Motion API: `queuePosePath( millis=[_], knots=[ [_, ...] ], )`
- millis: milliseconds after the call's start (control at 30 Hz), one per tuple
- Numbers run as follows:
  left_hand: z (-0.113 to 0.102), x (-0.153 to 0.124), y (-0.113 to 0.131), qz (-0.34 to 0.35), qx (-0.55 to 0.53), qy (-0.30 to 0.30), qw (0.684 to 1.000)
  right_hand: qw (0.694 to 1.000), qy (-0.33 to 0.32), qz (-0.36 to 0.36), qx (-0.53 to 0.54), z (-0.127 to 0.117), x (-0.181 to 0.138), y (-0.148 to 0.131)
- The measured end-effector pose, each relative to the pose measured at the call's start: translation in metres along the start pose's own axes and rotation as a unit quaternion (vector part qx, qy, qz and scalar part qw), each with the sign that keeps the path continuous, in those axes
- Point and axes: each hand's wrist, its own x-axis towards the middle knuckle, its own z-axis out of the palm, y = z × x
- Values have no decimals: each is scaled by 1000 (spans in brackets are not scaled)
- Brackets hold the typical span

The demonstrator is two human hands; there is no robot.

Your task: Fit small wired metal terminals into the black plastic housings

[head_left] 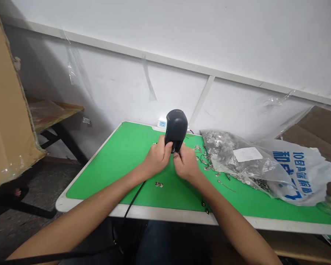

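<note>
A black, rounded plastic device [177,126] stands upright over the green table top, its upper end smooth and bulging with a row of small marks. My left hand [160,154] is closed around its lower left side, with the thumb pressed on it. My right hand [185,162] grips the lower right side, its fingers curled. A dark recess shows between the two thumbs; what lies inside is too small to tell. Beneath my left forearm, a black cable [135,197] runs off the table's front edge. Small metal pieces [159,184] lie on the green surface just in front of my hands.
On the right, a clear plastic bag [223,141] full of small metal parts lies beside a white bag with blue print [306,173]. Loose metal parts [206,163] are scattered near it. A white power socket [162,123] stands at the back; cardboard [11,92] rises at left.
</note>
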Motion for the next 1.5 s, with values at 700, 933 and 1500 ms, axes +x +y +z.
queuePosePath(
  millis=[700, 933, 1500],
  knots=[
    [-1, 2, 4, -5, -38, 5, 999, 1000, -12, 12, 17, 0, -2, -2],
    [0, 1, 4, -21, -41, -5, 999, 998, 1, 21, 53, -1, -1, -2],
    [8, -1, 1, -1, -99, 58, 993, 992, -93, 0, -83, -2, 1, -4]
  ],
)
